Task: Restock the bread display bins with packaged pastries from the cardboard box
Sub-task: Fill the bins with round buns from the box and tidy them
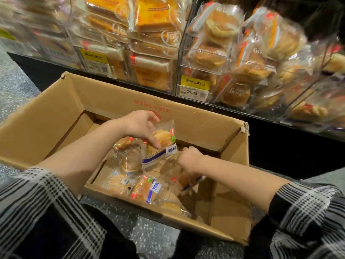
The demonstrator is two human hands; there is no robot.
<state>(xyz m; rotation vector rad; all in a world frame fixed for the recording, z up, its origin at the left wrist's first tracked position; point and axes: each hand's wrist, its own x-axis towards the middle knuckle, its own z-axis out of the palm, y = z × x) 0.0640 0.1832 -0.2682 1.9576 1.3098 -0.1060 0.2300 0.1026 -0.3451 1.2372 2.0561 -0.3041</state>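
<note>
An open cardboard box [196,118] lies on the floor in front of me with several packaged pastries [128,159] loose in its bottom. My left hand [141,126] grips one clear-wrapped pastry pack [161,144] with a blue and white label, lifted a little above the others. My right hand [187,160] is lower in the box, its fingers curled round another pastry pack [186,179]. Clear display bins [229,58] behind the box hold round pastries on the right and square toast packs [155,19] on the left.
Yellow price tags [195,87] hang on the bin fronts. The bins stand on a black shelf base [280,146]. Speckled grey floor [15,85] surrounds the box. My plaid sleeves and dark trousers fill the bottom of the view.
</note>
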